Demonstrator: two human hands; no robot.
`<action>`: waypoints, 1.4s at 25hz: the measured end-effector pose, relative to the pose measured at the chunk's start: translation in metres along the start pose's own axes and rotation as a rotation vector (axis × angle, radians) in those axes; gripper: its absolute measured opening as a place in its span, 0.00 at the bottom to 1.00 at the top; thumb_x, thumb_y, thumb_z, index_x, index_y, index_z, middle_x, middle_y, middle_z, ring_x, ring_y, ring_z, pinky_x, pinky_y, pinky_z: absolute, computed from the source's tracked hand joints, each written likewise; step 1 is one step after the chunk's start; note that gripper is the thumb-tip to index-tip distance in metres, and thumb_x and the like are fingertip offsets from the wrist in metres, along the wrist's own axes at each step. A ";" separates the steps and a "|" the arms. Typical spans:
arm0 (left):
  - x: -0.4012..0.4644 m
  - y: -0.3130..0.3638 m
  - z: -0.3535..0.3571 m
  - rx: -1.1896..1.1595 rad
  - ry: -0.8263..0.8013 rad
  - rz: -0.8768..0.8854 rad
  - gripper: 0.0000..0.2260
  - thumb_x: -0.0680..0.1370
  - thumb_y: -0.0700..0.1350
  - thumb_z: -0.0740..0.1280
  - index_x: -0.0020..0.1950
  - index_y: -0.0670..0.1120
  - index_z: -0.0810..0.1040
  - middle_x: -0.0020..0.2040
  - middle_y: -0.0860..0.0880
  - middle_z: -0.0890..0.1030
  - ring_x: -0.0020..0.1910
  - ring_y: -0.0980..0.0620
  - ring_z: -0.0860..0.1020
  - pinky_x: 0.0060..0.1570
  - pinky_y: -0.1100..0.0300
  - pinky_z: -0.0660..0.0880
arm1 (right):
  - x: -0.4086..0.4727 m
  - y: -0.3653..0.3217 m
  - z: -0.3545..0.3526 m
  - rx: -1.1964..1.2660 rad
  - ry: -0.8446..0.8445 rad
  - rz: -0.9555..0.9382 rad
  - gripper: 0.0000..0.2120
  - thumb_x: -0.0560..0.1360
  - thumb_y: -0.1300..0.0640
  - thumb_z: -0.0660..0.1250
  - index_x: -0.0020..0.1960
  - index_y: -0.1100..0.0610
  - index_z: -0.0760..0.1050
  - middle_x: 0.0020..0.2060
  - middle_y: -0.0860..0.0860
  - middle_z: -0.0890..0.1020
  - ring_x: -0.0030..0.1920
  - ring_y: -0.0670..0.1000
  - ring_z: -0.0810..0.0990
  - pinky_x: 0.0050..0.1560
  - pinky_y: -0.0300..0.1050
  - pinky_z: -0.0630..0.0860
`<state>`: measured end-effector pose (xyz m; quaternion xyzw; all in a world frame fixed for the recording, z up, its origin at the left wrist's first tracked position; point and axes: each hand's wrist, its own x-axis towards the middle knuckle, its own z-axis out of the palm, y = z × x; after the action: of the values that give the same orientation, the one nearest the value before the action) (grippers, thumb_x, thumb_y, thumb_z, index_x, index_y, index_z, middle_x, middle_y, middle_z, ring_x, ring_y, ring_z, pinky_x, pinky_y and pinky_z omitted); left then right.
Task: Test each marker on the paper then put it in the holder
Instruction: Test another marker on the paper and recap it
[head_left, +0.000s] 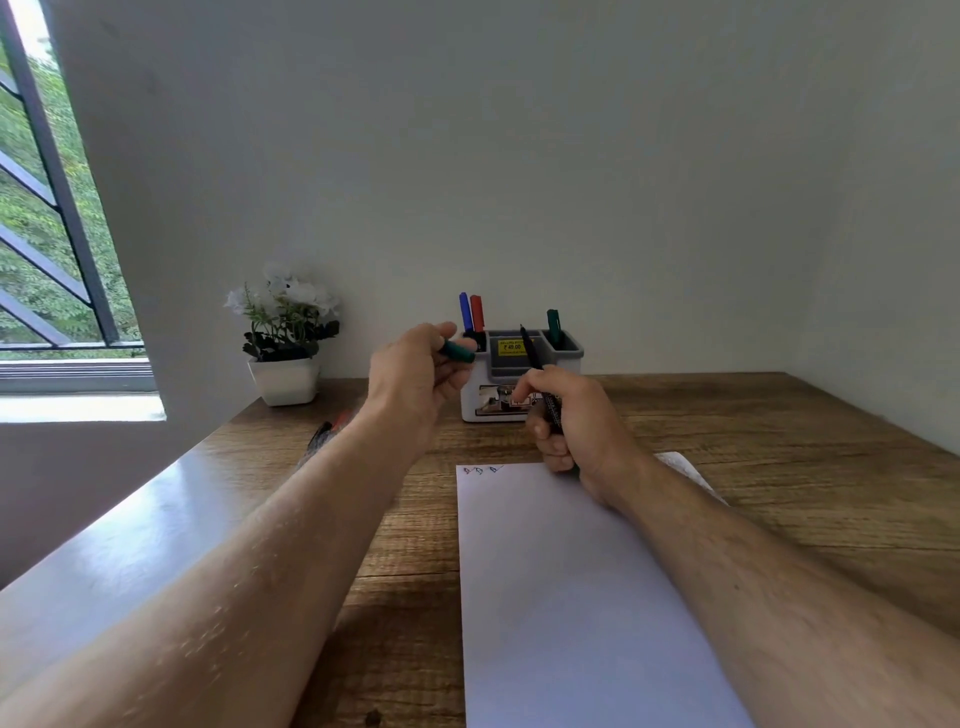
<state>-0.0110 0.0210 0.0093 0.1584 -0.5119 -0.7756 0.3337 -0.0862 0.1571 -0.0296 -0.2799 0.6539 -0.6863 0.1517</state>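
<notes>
My right hand (576, 421) grips an uncapped dark marker (535, 364), tip pointing up, above the top of the white paper (571, 597). My left hand (415, 369) pinches its green cap (458, 351) in the air, left of the marker. Behind both hands stands the white and grey holder (569, 345). It holds a blue marker (465, 312) and a red marker (477, 313) in its left slot and a green marker (553, 325) in its right slot. Three small test marks (480, 470) sit at the paper's top left corner.
A white pot of white flowers (284, 332) stands at the back left of the wooden desk (779, 441). More markers (324, 434) lie on the desk, partly hidden by my left forearm. A white cloth (680, 465) peeks out behind my right wrist. A window is at left.
</notes>
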 end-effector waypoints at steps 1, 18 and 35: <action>-0.001 -0.001 -0.001 0.070 -0.019 -0.016 0.10 0.78 0.37 0.56 0.45 0.42 0.77 0.37 0.44 0.81 0.35 0.50 0.77 0.35 0.58 0.75 | 0.000 0.001 0.000 0.020 0.006 0.006 0.13 0.80 0.52 0.57 0.43 0.56 0.76 0.26 0.51 0.69 0.23 0.47 0.59 0.25 0.39 0.54; 0.001 -0.008 0.000 1.636 -0.583 -0.074 0.14 0.71 0.49 0.75 0.56 0.50 0.81 0.55 0.51 0.80 0.55 0.51 0.75 0.54 0.55 0.70 | -0.004 -0.005 0.002 0.002 0.112 -0.103 0.13 0.81 0.62 0.58 0.58 0.53 0.78 0.48 0.54 0.86 0.34 0.57 0.84 0.23 0.41 0.75; 0.003 -0.006 0.000 1.601 -0.617 -0.141 0.15 0.74 0.43 0.73 0.61 0.47 0.81 0.56 0.47 0.80 0.53 0.49 0.77 0.48 0.57 0.74 | -0.003 0.003 -0.003 -0.580 -0.010 -0.056 0.08 0.70 0.55 0.70 0.35 0.54 0.74 0.33 0.55 0.84 0.30 0.48 0.78 0.34 0.45 0.74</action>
<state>-0.0155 0.0201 0.0039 0.1597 -0.9615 -0.2083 -0.0814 -0.0857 0.1608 -0.0331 -0.3328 0.8142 -0.4731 0.0493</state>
